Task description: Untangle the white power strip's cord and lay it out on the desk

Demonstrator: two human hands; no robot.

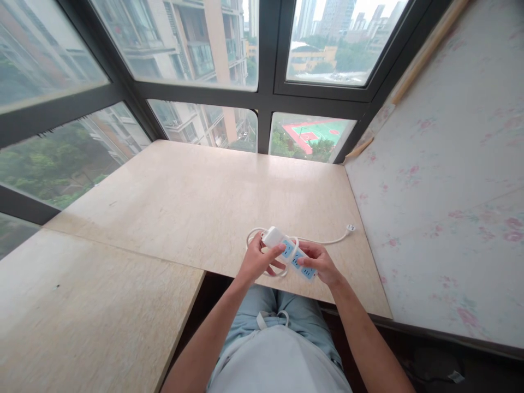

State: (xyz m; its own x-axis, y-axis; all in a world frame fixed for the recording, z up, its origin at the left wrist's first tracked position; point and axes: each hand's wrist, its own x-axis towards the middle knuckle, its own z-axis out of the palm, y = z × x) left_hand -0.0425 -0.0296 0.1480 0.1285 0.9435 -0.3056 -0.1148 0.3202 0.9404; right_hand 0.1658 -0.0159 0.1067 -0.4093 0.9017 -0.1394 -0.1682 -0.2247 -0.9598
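Between my two hands is a white power strip (pixel 301 261) with blue socket faces, tilted over the near edge of the stone sill. My left hand (pixel 262 256) grips its white end, thumb on top. My right hand (pixel 320 263) is closed round the other end, with the thumb on the sockets. The white cord (pixel 250 236) loops round the strip's middle and beside my left hand. From there the cord runs right across the sill to its plug (pixel 350 228), which lies near the wall.
The beige stone sill (pixel 184 191) extends left and forward to dark window frames (pixel 264 93). A floral-papered wall (pixel 442 218) bounds the right side. A dark gap (pixel 210 286) cuts into the sill by my legs. A cable (pixel 434 377) lies low at the bottom right.
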